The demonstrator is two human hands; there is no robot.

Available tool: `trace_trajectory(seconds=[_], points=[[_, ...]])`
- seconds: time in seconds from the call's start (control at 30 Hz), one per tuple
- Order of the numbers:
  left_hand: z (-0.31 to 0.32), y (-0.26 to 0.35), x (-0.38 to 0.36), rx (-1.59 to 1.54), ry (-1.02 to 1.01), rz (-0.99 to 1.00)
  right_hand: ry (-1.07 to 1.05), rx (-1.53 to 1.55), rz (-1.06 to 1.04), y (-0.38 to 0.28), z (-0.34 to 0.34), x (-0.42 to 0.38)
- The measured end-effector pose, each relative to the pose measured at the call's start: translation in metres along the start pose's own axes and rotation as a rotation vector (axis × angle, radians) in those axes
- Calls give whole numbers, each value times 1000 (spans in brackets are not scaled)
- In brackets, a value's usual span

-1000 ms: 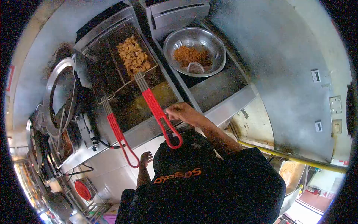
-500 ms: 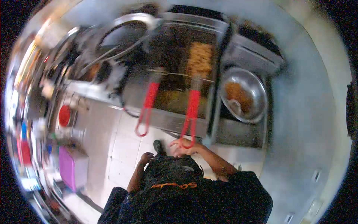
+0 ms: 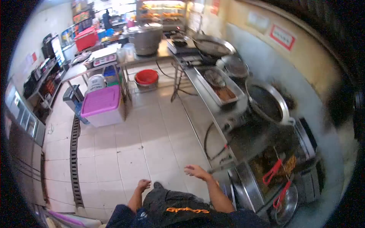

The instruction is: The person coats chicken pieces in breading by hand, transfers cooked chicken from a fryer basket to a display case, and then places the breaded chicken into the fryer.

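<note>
My right hand [image 3: 195, 171] is held out over the floor with its fingers stretched and nothing in it. My left hand [image 3: 143, 185] hangs by my left side, its fingers loosely bent, and no object shows in it. To the right of my right hand is a deep fryer [image 3: 251, 186]. Two red basket handles, an upper one [image 3: 272, 171] and a lower one [image 3: 281, 195], stick out from it, apart from my hands. Golden fried pieces [image 3: 290, 164] lie in a basket there. Beside the lower handle is a steel bowl [image 3: 287, 209], partly cut off.
Along the right wall, a steel counter holds a tray of food [image 3: 226, 94], a large wide pan [image 3: 266, 100] and a wok [image 3: 213, 45]. A storage box with a purple lid [image 3: 102, 99], a red basin [image 3: 146, 76] and a big pot [image 3: 145, 40] stand ahead. A drain grate [image 3: 75, 163] crosses the floor.
My view has swung left and up from the fryer to the room, so the fryer now sits at lower right. My right hand is now away from the red basket handle.
</note>
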State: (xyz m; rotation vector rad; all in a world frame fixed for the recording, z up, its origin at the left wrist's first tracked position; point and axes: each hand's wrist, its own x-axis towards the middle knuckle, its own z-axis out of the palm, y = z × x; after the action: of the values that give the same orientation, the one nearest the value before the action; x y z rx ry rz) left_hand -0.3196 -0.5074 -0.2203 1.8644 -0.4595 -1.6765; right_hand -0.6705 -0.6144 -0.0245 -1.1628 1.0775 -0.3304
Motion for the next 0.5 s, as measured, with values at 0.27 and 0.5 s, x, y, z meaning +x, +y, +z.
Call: trace_trajectory(seconds=[0.27,0.5], points=[[-153,39,-10,-522,259,-31,-49,-265,500,58,49,196],[-206,46,1,-782,296,0,-335,-678,835,85,63,268]])
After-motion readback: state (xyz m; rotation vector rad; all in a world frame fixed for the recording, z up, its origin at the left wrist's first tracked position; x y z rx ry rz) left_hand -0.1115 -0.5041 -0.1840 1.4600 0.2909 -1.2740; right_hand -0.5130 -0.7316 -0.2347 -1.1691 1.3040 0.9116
